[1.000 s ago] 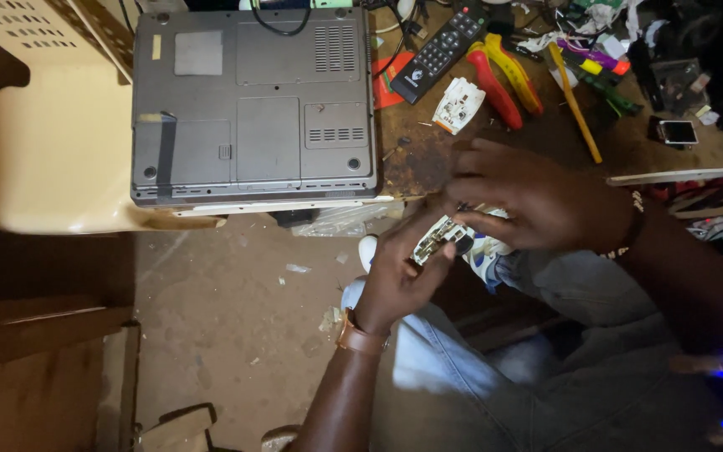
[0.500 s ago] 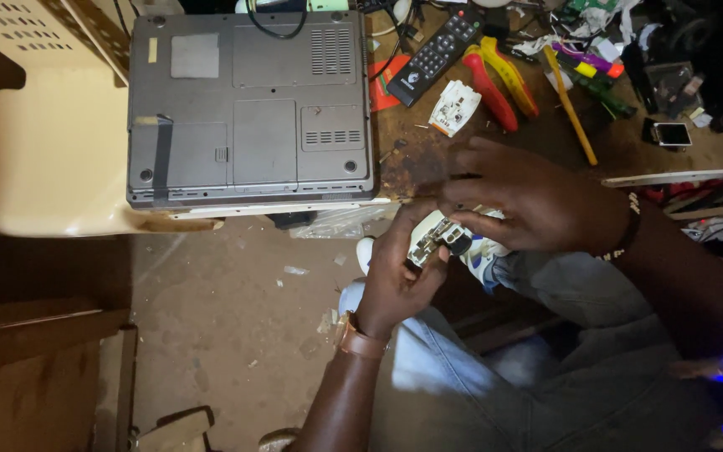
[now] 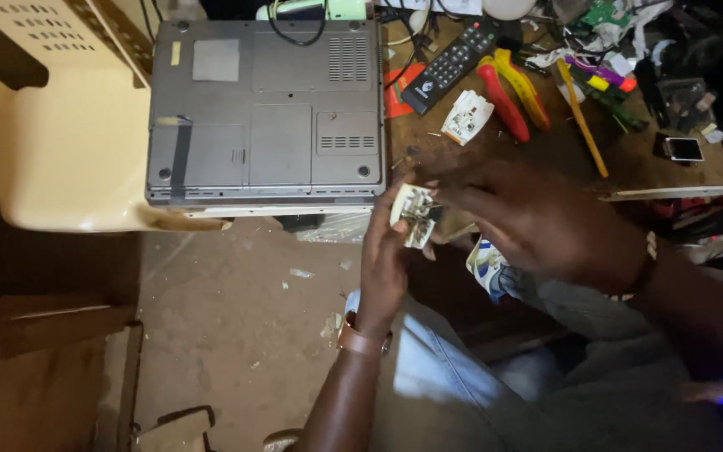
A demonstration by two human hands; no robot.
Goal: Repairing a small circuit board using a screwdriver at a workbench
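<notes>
Head view, one moment. Item: small white circuit board [image 3: 414, 214], frame centre, pinched in the curled fingers of the left hand [image 3: 385, 264]. Right hand [image 3: 537, 222], at 3 o'clock of the board, fingers half bent, tips touching its edge. Grey upturned laptop [image 3: 265, 113] at 10 o'clock on a cream plastic chair [image 3: 60, 159]. Black remote control [image 3: 449, 67] and red-handled pliers [image 3: 504, 100] at 1 o'clock on the cluttered workbench [image 3: 562, 155].

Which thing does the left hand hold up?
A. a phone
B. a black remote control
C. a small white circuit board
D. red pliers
C: the left hand grips a small white circuit board, while the remote control lies on the table.
</notes>
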